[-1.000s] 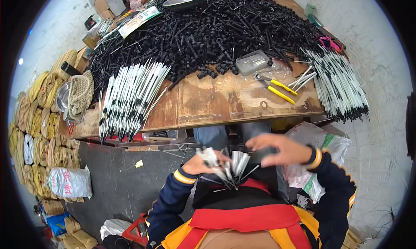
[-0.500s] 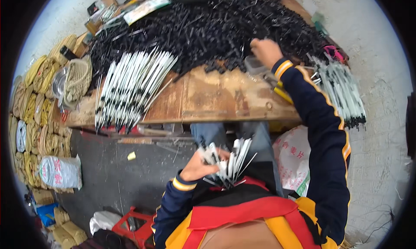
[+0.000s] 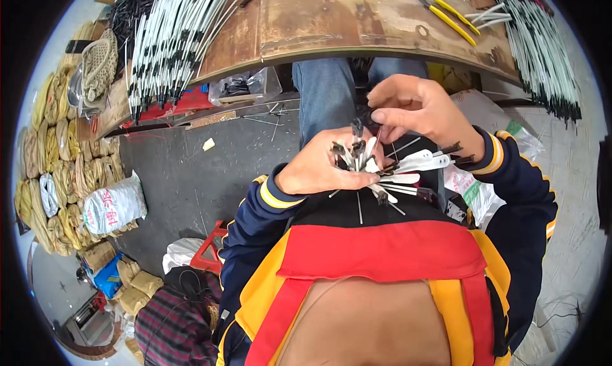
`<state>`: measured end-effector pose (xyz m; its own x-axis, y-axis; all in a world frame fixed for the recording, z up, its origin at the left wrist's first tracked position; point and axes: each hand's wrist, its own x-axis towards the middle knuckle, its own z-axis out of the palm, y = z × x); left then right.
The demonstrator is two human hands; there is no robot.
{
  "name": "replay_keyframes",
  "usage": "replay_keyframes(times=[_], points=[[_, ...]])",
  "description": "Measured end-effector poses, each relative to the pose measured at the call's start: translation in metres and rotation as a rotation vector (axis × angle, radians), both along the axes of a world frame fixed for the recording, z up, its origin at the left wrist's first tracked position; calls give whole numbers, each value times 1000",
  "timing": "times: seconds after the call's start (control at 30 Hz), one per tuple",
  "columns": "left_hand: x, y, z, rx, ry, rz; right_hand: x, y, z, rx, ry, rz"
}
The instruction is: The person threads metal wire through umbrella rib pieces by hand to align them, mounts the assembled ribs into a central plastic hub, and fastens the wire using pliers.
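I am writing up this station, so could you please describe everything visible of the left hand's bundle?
The bundle is a loose sheaf of flat white strips and thin rods, plastic-looking, several with black ends, splayed in different directions. The left hand grips it above the lap; the right hand is close beside it, contact unclear.
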<state>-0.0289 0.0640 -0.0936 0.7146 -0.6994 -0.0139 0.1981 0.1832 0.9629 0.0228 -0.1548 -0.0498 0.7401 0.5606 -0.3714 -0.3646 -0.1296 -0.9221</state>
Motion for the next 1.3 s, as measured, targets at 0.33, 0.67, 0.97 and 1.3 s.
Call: replay_keyframes(times=[0.33,0.67,0.97,1.3], points=[[-27,-4,9,189,-255,160,-16,-15,10,38,116,260],[-20,-5,2,80,-123,41,-17,-25,6,107,122,252],[-15,-6,7,139,-167,41,-26,-21,18,19,56,169],[-22,-9,8,221,-49,90,-27,-24,19,11,12,235]])
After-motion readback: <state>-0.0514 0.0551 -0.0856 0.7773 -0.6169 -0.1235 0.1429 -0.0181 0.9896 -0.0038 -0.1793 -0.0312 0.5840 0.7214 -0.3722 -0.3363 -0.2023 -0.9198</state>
